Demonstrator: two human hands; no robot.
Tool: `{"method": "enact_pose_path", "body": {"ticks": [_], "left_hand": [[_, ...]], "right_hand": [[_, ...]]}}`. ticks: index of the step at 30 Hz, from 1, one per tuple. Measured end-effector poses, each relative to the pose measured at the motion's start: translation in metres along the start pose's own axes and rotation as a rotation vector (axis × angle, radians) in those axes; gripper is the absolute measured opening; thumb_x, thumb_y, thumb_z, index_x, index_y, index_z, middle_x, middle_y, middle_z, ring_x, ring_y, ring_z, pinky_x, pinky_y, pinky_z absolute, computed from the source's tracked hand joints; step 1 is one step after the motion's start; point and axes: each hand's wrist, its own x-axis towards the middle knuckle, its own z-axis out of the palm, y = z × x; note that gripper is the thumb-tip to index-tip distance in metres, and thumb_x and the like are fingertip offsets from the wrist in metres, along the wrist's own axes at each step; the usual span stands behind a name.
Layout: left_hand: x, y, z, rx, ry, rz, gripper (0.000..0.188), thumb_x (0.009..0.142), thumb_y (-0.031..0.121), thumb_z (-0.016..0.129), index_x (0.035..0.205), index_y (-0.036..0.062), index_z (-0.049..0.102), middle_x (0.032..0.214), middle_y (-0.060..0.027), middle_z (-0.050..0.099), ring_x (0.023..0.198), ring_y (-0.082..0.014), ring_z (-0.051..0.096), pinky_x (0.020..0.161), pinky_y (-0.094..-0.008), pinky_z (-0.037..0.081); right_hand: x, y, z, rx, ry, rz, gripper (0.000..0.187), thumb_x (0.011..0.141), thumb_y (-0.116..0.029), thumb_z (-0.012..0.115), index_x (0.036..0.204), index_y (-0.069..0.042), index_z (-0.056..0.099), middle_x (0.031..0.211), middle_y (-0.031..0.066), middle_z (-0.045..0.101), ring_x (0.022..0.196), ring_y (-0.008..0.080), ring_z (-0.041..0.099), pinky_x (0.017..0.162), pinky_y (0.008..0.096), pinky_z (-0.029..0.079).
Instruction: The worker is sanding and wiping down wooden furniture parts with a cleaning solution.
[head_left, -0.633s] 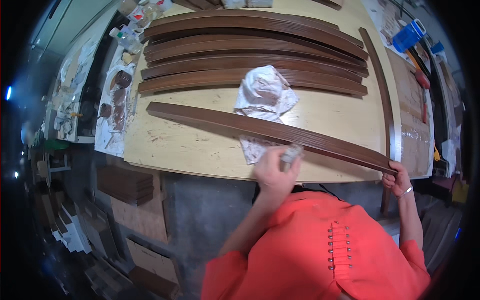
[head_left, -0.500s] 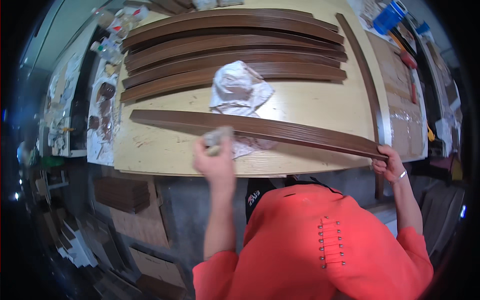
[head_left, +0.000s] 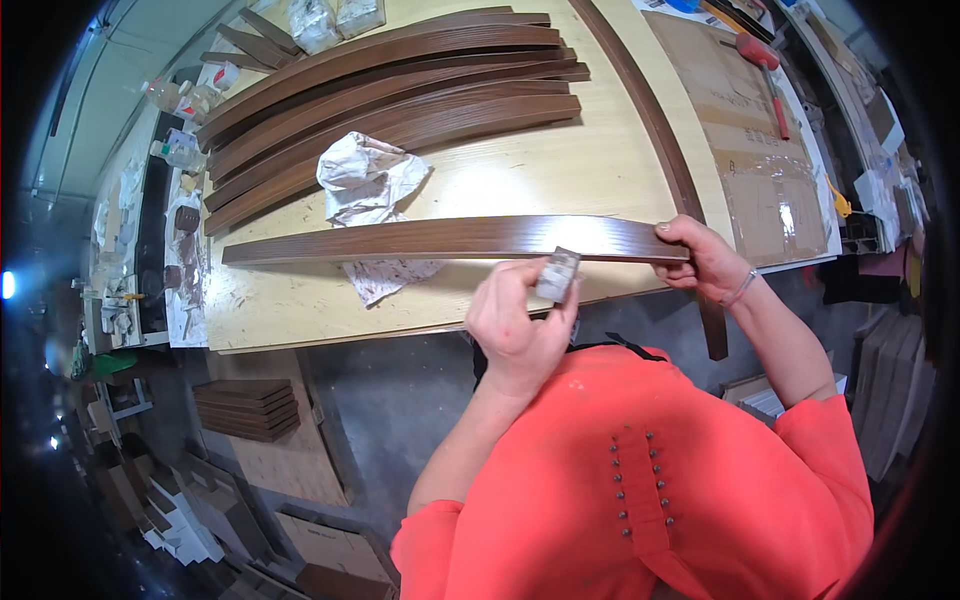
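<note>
A long dark brown wooden strip [head_left: 440, 238] lies across the near part of the table, over a stained white cloth [head_left: 368, 180]. My right hand [head_left: 708, 258] is closed around its right end, thumb on top and fingers below. Just below the strip's near edge, my left hand [head_left: 520, 325] pinches a small grey block [head_left: 558, 277], possibly a sanding block. Whether the block touches the strip I cannot tell. The cloth shows on both sides of the strip, crumpled on the far side.
Several similar brown strips [head_left: 400, 135] lie side by side at the back of the table [head_left: 300, 315]. Another strip [head_left: 660, 130] runs along the right side, its near end past the edge. A red mallet [head_left: 765, 70] rests on cardboard [head_left: 765, 185]. Plastic bottles [head_left: 180, 153] stand at left.
My left hand has moved right along the strip with the grey block. The strip's right end is raised in the picture, so it lies more level. The view has shifted and turned.
</note>
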Motion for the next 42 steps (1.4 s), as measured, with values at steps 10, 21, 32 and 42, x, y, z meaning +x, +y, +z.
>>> {"method": "enact_pose_path", "body": {"ticks": [10,21,32,42], "left_hand": [[-0.001,0.000,-0.020,0.161,0.320,-0.305,0.028,0.071,0.007,0.080,0.084,0.0012,0.056,0.079,-0.0067,0.063,0.072,-0.0158,0.061,0.069,-0.0291,0.049],[-0.020,0.073,0.041,-0.001,0.022,0.176,0.034,0.064,0.004,0.082,0.083,0.0026,0.054,0.078,-0.0115,0.064,0.065,-0.0242,0.063,0.059,-0.0312,0.050],[-0.019,0.042,0.012,0.199,0.180,-0.101,0.027,0.072,0.008,0.079,0.080,0.0038,0.054,0.073,-0.0069,0.060,0.061,-0.0189,0.059,0.062,-0.0300,0.048],[-0.030,0.032,-0.004,0.290,0.146,-0.077,0.025,0.073,0.008,0.079,0.084,0.0038,0.058,0.078,-0.0042,0.064,0.070,-0.0118,0.059,0.070,-0.0272,0.049]], "right_hand": [[-0.005,0.009,-0.007,-0.081,-0.116,-0.066,0.022,0.089,-0.024,0.057,0.078,-0.006,0.064,0.059,-0.0025,0.052,0.047,0.0036,0.042,0.041,0.0190,0.027],[-0.014,0.002,0.000,-0.122,-0.140,-0.124,0.019,0.086,-0.019,0.062,0.083,-0.002,0.067,0.065,-0.0015,0.059,0.049,0.0026,0.051,0.043,0.0161,0.040],[-0.016,0.009,0.000,-0.123,-0.091,-0.179,0.018,0.087,-0.019,0.063,0.076,-0.004,0.063,0.057,-0.0019,0.053,0.043,0.0042,0.047,0.039,0.0186,0.033],[-0.027,0.025,0.009,-0.193,-0.101,-0.178,0.020,0.087,-0.018,0.058,0.074,-0.002,0.059,0.058,-0.0018,0.050,0.047,0.0039,0.043,0.042,0.0193,0.031]]}}
